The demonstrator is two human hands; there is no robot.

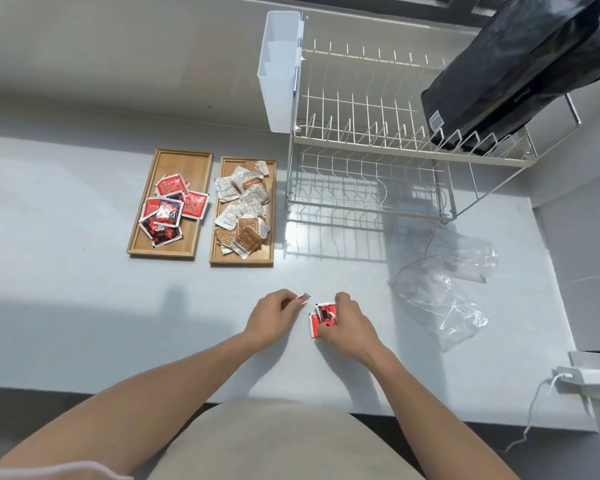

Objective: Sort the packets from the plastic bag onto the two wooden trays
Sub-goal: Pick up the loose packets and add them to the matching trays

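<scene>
Packets, red and brown, sorted onto two wooden trays on a white worktop [84, 306].
Left tray [137, 237] holds red packets [170, 206]; right tray [215, 254] holds brown packets [245, 209]. Left hand [274, 318] pinches one red packet [302, 297]; right hand [349, 325] grips a few more [323, 315]. Clear plastic bag [440, 303] lies crumpled to the right.

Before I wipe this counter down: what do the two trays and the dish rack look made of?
The two trays look like pale wood or bamboo: warm tan, faint grain, matte. The dish rack looks like cream-coated metal wire: thin rods, even paint, with a bare shiny handle at its right end. Both are guesses from appearance alone.
</scene>
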